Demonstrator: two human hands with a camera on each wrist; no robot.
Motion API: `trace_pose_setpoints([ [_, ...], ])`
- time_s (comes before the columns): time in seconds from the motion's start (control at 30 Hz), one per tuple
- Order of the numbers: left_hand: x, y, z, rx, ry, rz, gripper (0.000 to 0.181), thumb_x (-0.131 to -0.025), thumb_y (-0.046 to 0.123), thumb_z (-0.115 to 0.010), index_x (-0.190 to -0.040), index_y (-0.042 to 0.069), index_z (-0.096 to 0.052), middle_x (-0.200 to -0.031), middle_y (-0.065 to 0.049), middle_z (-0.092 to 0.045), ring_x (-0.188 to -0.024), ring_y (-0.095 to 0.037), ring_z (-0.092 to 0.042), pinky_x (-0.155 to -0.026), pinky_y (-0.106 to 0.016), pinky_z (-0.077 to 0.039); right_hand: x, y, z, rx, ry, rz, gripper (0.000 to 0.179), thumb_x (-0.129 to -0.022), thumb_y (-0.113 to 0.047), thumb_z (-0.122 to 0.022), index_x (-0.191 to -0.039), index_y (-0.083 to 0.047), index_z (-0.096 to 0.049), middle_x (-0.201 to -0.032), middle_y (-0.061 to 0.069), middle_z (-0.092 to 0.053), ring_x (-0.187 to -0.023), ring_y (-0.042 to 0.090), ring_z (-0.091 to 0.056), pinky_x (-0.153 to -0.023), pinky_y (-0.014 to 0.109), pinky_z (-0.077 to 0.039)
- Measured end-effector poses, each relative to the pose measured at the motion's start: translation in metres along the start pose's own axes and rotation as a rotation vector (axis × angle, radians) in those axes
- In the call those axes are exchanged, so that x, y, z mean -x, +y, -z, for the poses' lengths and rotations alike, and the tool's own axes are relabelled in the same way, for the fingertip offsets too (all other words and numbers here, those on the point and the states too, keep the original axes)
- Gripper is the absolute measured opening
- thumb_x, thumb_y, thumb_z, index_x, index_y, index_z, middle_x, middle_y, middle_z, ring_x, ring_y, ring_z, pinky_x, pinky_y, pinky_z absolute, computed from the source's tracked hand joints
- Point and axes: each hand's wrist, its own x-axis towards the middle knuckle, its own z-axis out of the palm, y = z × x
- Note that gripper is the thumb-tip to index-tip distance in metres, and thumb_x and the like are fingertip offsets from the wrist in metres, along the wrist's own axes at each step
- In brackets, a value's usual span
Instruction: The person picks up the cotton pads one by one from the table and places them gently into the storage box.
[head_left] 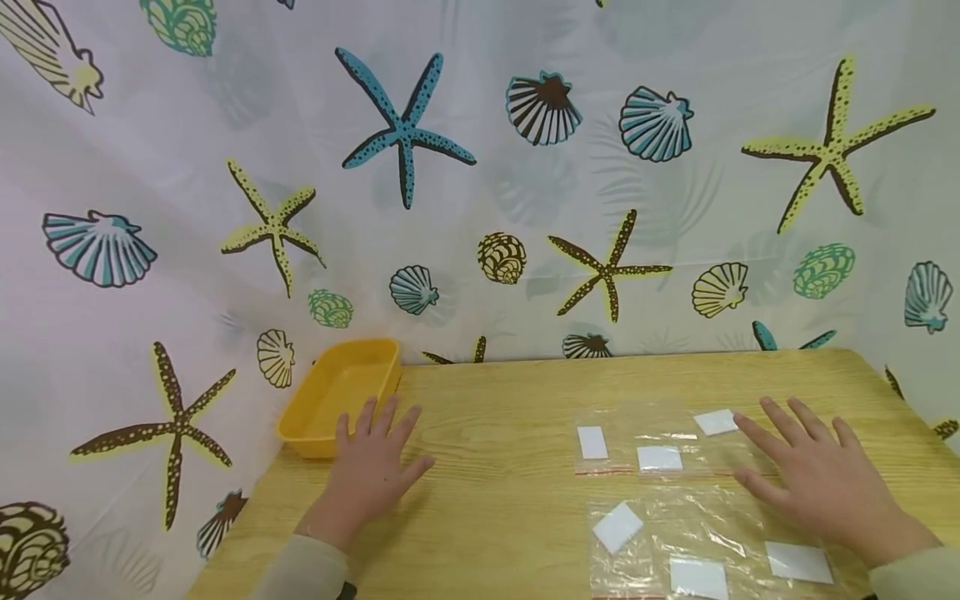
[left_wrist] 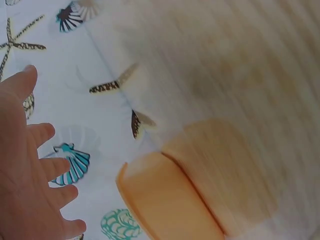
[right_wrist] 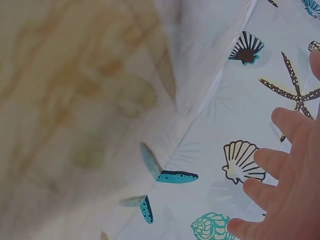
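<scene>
Both hands have their fingers spread and hold nothing. In the head view the left hand (head_left: 375, 471) is over the left side of the wooden table, just in front of a yellow plastic bin (head_left: 307, 447). The right hand (head_left: 817, 475) is at the right, above several clear zip bags (head_left: 705, 521), each with a white rectangular piece inside. One white piece (head_left: 716, 422) lies by its index fingertip; whether they touch I cannot tell. The left wrist view shows the left hand (left_wrist: 30, 170) beside the bin (left_wrist: 160, 195). Only the right hand's (right_wrist: 290, 180) fingers and edge show in the right wrist view.
A white curtain (head_left: 480, 183) printed with starfish and shells hangs behind the table and along its sides. The wooden tabletop (head_left: 487, 467) stretches between the bin and the bags. The bags lie flat in two rows, a far one and a near one.
</scene>
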Motion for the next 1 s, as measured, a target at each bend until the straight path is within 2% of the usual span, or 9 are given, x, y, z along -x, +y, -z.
trace_pose_setpoints([
  [0.27,-0.002,-0.031,0.002,-0.013,0.002,0.074,0.078,-0.098,0.06,-0.054,-0.159,0.016,-0.033,-0.16,-0.023,-0.03,-0.145,-0.051,-0.018,-0.108,-0.076,-0.008,0.002,0.002,-0.002,0.0,-0.013,-0.013,0.074,-0.096,-0.068,-0.05,-0.154,-0.023,-0.044,-0.157,0.023,-0.036,-0.141,0.052,-0.028,-0.102,0.08,-0.019],
  [0.53,-0.003,-0.059,0.002,0.046,-0.043,0.128,0.084,-0.099,0.066,-0.046,-0.157,0.008,-0.033,-0.156,-0.027,-0.033,-0.143,-0.053,-0.022,-0.106,-0.079,-0.008,0.006,0.006,0.0,-0.007,0.021,-0.012,0.071,-0.096,-0.066,-0.052,-0.155,-0.026,-0.042,-0.156,0.023,-0.037,-0.14,0.051,-0.03,-0.101,0.079,-0.022],
  [0.73,-0.001,-0.073,-0.001,0.083,-0.105,0.159,0.085,-0.098,0.071,-0.041,-0.152,0.005,-0.042,-0.152,-0.028,-0.039,-0.143,-0.053,-0.024,-0.105,-0.079,-0.007,0.007,0.006,0.0,-0.014,0.001,-0.019,0.07,-0.097,-0.065,-0.051,-0.155,-0.026,-0.042,-0.156,0.024,-0.037,-0.14,0.052,-0.03,-0.101,0.079,-0.021],
  [0.9,0.001,-0.081,-0.007,0.104,-0.158,0.168,0.085,-0.098,0.072,-0.035,-0.145,0.002,-0.05,-0.144,-0.027,-0.05,-0.135,-0.053,-0.036,-0.104,-0.08,-0.009,0.008,0.009,-0.002,-0.009,0.006,-0.026,0.068,-0.097,-0.065,-0.051,-0.152,-0.025,-0.045,-0.155,0.024,-0.039,-0.139,0.052,-0.032,-0.101,0.079,-0.022],
  [1.0,0.001,-0.084,-0.008,0.103,-0.169,0.169,0.078,-0.101,0.065,-0.04,-0.142,0.0,-0.052,-0.139,-0.029,-0.054,-0.128,-0.054,-0.044,-0.103,-0.081,-0.012,0.009,0.009,-0.001,-0.007,-0.001,-0.028,0.068,-0.098,-0.064,-0.051,-0.152,-0.024,-0.046,-0.155,0.024,-0.038,-0.139,0.052,-0.031,-0.1,0.079,-0.022],
])
